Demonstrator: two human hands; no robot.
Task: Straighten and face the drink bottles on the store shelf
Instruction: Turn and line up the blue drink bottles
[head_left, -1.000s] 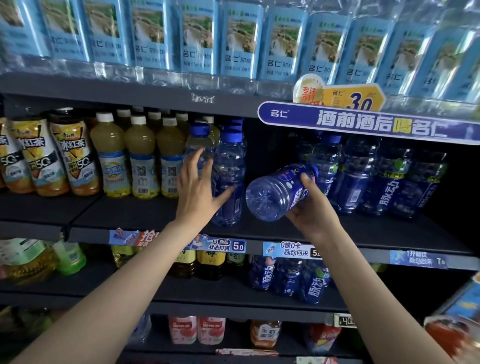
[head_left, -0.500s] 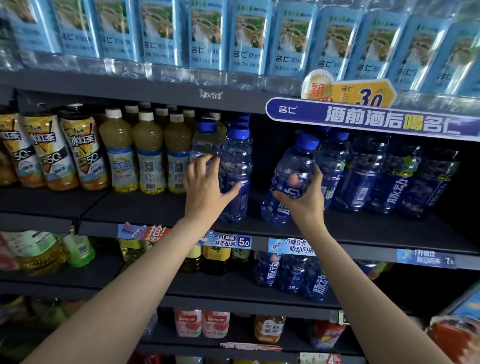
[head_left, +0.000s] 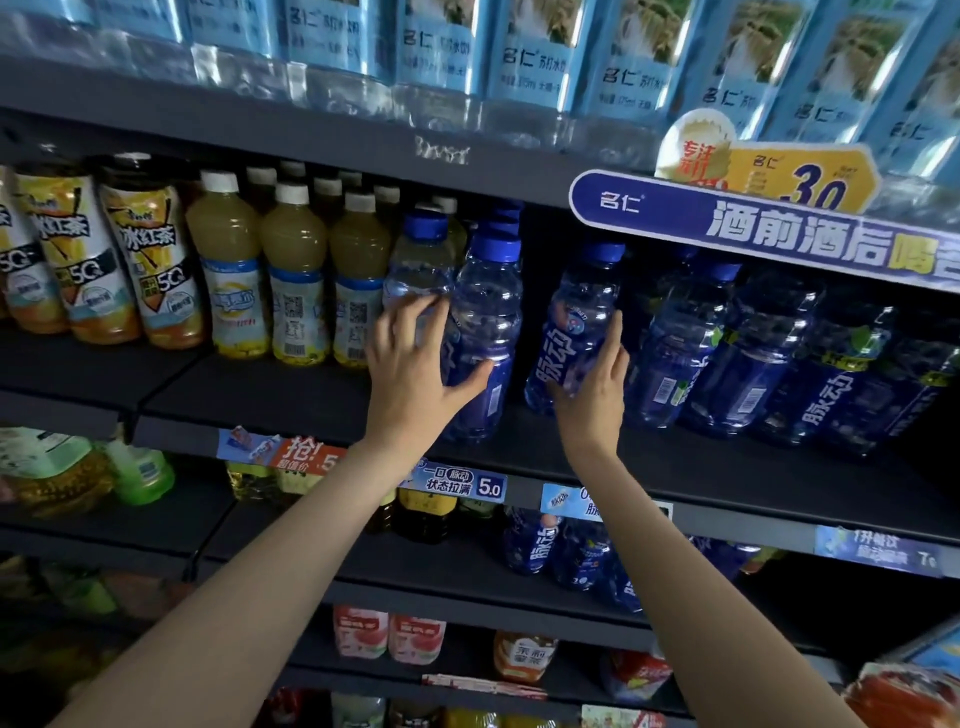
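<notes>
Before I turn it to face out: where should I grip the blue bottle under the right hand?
Grip the blue bottle at its labelled waist from the open front, as the right hand does; neighbours crowd its right, and it stands slightly tilted.

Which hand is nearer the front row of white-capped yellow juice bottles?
Left. The left hand grips a clear blue-capped bottle right beside the yellow juice bottles; the right hand holds another blue-labelled bottle farther right.

One camera on the person's head looks forward and a bit up at the dark shelf (head_left: 322, 395) from close by, tipped to one side, with both arms coming in from about 6 o'clock.
</notes>
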